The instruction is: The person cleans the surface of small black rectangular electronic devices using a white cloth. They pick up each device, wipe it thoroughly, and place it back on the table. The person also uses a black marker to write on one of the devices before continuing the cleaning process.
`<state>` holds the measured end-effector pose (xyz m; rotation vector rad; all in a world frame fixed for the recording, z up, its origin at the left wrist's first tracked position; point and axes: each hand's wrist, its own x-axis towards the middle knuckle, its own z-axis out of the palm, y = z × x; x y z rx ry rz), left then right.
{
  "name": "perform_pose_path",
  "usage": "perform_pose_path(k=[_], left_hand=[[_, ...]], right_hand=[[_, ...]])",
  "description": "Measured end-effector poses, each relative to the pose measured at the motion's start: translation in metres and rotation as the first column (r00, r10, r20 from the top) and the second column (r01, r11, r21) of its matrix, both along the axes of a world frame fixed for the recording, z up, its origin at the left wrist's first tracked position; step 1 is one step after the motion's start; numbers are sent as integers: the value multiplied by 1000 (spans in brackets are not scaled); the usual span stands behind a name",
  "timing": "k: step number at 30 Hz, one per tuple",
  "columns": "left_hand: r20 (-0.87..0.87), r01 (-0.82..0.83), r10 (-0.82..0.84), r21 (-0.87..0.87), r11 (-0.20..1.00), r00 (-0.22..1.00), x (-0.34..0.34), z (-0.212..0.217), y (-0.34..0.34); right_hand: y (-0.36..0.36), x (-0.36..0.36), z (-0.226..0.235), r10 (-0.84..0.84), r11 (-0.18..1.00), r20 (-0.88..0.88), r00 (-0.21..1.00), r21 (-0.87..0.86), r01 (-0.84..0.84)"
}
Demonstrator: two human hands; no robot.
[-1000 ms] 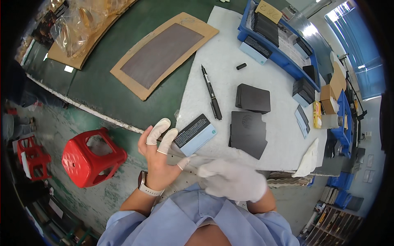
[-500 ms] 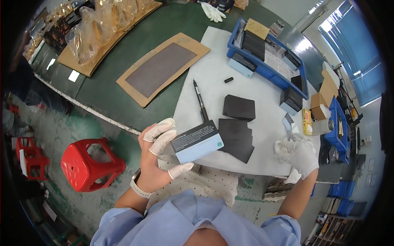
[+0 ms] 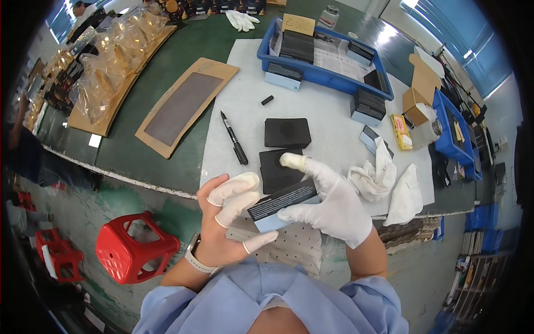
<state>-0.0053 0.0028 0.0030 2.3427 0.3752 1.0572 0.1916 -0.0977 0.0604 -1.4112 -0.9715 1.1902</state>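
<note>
My left hand (image 3: 225, 222), with white finger cots on several fingers, holds the left end of a black and light-blue printed card (image 3: 285, 201) above the table's near edge. My right hand (image 3: 334, 206), in a white glove, is at the card's right end with its thumb across the front. Its forefinger stretches out over a spread of dark cards (image 3: 276, 179); whether it touches them I cannot tell. A neat stack of dark cards (image 3: 287, 132) lies just beyond. To the left rests an uncapped black marker (image 3: 234, 139), with its cap (image 3: 267, 100) farther off.
A blue tray (image 3: 339, 83) with card stacks stands at the back. Another card stack (image 3: 367, 107), a yellow box (image 3: 401, 132), a glass jar (image 3: 426, 133) and crumpled white gloves (image 3: 371, 181) lie right. A cardboard piece (image 3: 186, 106) lies left; a red stool (image 3: 136, 247) stands beside the table.
My right hand has come left from the white cloth gloves to the card, leaving them on the table. The left hand still holds the card, and the view has shifted right.
</note>
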Motion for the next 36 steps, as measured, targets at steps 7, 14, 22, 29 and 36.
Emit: perform_pose_path(k=[7,14,22,29,36], left_hand=[[-24,69,-72,-85,994,997,2,-4,0],[-27,89,-92,-102,991,995,-3,-7,6],[-36,-37,33,-101,994,999,3,-22,8],[-219,-248,227,-75,966,949,15,-14,-15],[-122,-288,274,-120,950,954,28,-11,-14]], right_hand=[[-4,-1,-16,-99,995,-40,994,4,99],[-4,22,-6,-287,958,80,955,42,285],[4,4,-16,-184,974,84,979,-117,193],[13,-11,-47,-391,915,268,881,217,340],[12,-16,-16,-196,957,-99,976,-238,168]])
